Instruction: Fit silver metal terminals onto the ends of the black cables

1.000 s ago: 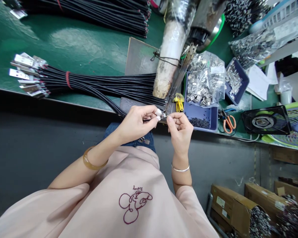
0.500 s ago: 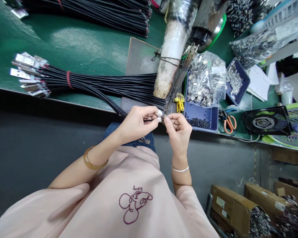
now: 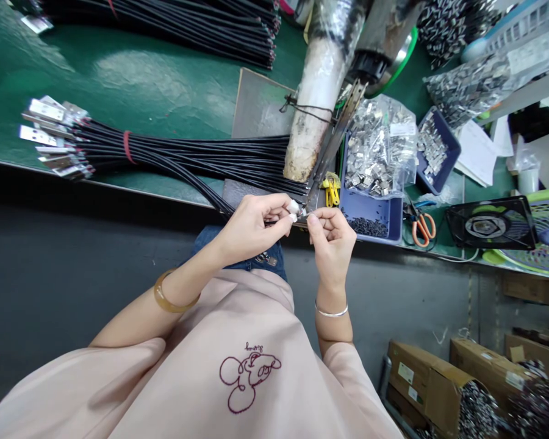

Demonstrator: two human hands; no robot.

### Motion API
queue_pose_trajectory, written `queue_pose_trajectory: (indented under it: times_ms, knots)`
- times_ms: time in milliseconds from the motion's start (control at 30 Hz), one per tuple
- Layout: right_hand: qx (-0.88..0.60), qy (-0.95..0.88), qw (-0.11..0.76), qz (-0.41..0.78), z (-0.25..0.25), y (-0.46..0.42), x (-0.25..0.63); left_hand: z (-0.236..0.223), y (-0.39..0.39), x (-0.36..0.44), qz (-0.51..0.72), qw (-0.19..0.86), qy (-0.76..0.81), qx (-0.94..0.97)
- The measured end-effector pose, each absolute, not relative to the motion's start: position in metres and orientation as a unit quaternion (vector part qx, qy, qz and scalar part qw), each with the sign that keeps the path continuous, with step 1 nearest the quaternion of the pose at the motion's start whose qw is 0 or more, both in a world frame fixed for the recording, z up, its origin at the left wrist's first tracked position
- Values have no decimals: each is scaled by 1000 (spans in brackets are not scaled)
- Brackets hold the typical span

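At the bench's front edge, my left hand (image 3: 265, 222), with white covers on its thumb and fingertip, pinches the end of a black cable. A small silvery piece (image 3: 303, 212) shows at that end, just beyond the fingertips. My right hand (image 3: 332, 235) is closed in a pinch a little to the right, its fingertips beside this piece; what it holds is too small to make out. Just above both hands ends a long metal bar (image 3: 332, 143) that slants down from the back. The bundle of black cables (image 3: 187, 152), tied with a red band, lies to the left with flat metal connectors at its far end.
Beside the bar hangs a plastic-wrapped duct (image 3: 308, 116). Yellow snips (image 3: 332, 190) lie near a blue tray (image 3: 396, 219) with bagged metal shells and small black parts. Farther right are orange-handled scissors (image 3: 423, 230) and a black fan (image 3: 491, 225). Cardboard boxes (image 3: 432, 378) stand below.
My right hand has shifted slightly right, opening a small gap between its fingertips and my left hand's. The silvery piece now shows more plainly. The left hand has barely moved.
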State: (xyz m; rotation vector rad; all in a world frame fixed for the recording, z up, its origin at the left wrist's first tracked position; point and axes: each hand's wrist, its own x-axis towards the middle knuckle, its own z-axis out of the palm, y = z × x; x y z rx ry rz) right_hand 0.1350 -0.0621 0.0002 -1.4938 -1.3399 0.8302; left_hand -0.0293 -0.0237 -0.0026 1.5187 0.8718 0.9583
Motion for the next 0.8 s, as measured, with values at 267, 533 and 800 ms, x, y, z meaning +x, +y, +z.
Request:
queue_pose_trajectory:
  times_ms: [267,533,800]
  knots:
    - [-590,-546,479,353,1,-62,133,-4,-25,-30,400,527,367,654]
    - [-598,-549,480,332,0,-62,133,-3,-24,-30,403,536,371,642]
    - [-610,-559,465,315,-2,-63,136,-3,-23,-31,399,551,372,632]
